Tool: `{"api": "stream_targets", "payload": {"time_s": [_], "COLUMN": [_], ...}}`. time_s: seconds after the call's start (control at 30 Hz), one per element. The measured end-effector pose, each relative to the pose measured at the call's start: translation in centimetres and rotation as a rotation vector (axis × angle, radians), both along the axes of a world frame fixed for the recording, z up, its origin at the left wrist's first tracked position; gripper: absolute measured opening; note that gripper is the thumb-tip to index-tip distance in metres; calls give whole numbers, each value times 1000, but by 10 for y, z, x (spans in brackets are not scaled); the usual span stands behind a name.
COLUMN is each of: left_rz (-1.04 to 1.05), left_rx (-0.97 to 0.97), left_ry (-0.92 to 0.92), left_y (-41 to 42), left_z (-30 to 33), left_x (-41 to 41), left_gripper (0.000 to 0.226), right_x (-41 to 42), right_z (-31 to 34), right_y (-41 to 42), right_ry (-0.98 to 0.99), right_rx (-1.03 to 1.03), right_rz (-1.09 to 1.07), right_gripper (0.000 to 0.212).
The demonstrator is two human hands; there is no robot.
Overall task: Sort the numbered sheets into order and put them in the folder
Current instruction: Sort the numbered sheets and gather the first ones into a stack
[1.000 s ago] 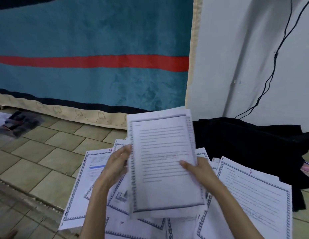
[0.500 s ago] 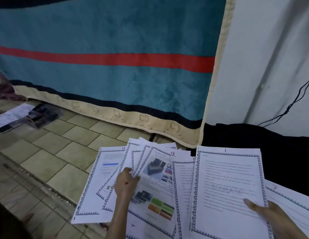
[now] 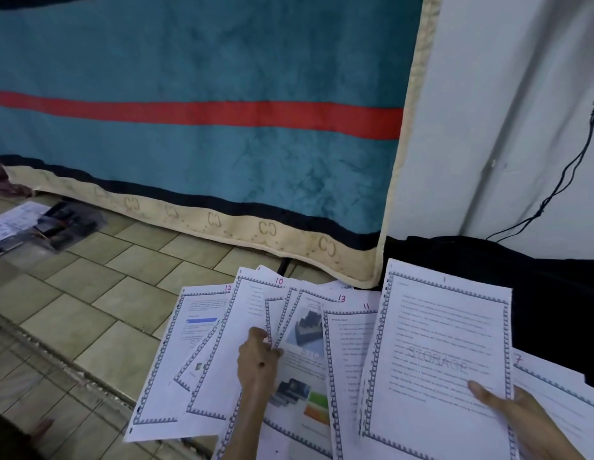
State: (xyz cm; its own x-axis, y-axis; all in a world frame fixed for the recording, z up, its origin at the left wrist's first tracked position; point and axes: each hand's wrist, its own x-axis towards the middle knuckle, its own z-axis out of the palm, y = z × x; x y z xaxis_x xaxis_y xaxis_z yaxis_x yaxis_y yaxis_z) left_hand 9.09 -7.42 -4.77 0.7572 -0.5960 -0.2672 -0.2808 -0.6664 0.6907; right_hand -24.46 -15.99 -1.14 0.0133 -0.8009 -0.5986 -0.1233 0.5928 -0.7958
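Several white sheets with blue patterned borders and red handwritten numbers lie fanned on the tiled floor. Sheet 12 [image 3: 176, 353] is leftmost, then sheet 10 [image 3: 252, 300], sheet 13 [image 3: 305, 356] with colour pictures, and sheet 11 [image 3: 350, 360]. My right hand [image 3: 518, 416] grips the lower right of a small stack topped by sheet 1 [image 3: 438, 343], thumb on top. Sheet 7 [image 3: 554, 390] lies under it at the right. My left hand [image 3: 257, 363] pinches the edges of the sheets between 10 and 13. No folder can be made out for certain.
A teal blanket [image 3: 206, 161] with a red stripe hangs behind. Black cloth [image 3: 538, 293] lies at the right under a white wall with a dangling cable [image 3: 561, 180]. A clear sleeve with papers [image 3: 46, 224] rests on the tiles at the far left.
One second ago both hands held the stack upright in front of me. My right hand has since carried it down to the right, and my left hand has dropped onto the fanned sheets.
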Motion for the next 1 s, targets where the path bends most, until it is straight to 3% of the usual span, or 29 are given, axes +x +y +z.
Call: {"api": "stream_targets", "payload": {"time_s": [0.13,0.3,0.4,0.53,0.67,0.73,0.87,1.0], "left_rz": [83,69,21,35,36,-74,-334,-466], "left_rx": [15,-89,-114,-111,-130,-201,-283,-284], "left_ry": [-42,-93,-157,-278,-494,-516,-146,-212], "left_y": [4,11,11,11,16,20,22,18], "left_z": [5,4,3,5,16,25,37,29], "left_x": [20,29,28,28,22,8,-41,-66], "left_gripper": [13,14,11,24,23,20,17,12], "right_x": [1,-1,0,-3,-10,-9,-4,0], "right_z": [0,-3,-5,-8,-23,-20,-5,-1], "right_y": [2,3,4,3,-1,0,5,8], "right_ry": [25,-1,0,12,-40,-34,-15,-19], "right_rx": [-56,-96,-128,-111,-137,-138,-126,-110], "right_rz": [11,30,44,40,52,57,48,45], "right_gripper": [29,27,44,52,98,89,53,60]}}
